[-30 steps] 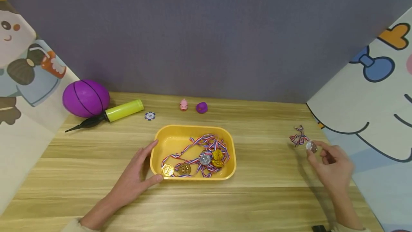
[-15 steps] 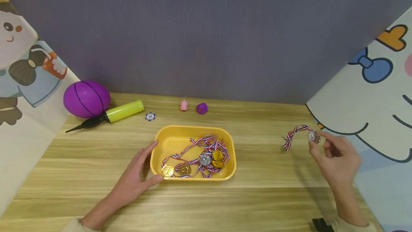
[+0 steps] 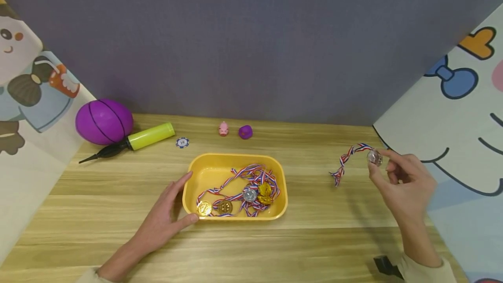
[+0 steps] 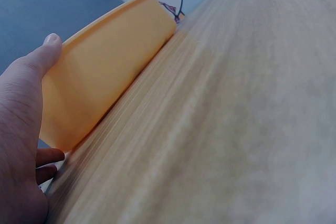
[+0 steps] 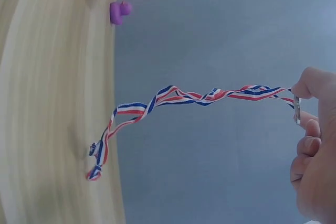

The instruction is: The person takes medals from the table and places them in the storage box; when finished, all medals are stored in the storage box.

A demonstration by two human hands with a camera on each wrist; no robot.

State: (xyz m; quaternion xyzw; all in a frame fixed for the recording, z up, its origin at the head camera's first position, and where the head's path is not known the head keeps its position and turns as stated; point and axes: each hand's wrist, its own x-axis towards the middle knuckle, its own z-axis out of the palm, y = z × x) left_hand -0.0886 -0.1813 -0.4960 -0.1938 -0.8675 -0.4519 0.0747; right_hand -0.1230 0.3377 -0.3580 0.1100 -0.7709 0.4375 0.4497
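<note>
While a silver medal [image 3: 374, 157] is pinched by the right hand [image 3: 404, 182], its trailing ribbon [image 3: 346, 160] could be snagged on the tray [image 3: 235, 158], steadied by the left hand's [image 3: 163, 219] relaxed fingers.

My right hand [image 5: 315, 145] pinches a silver medal [image 5: 297, 110]; its striped ribbon [image 5: 178, 97] trails down, its end touching the bench [image 5: 52, 108]

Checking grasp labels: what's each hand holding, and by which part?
Right hand pinches the silver medal by its disc; its ribbon trails to the table. Left hand holds nothing, resting against the yellow tray.
</note>
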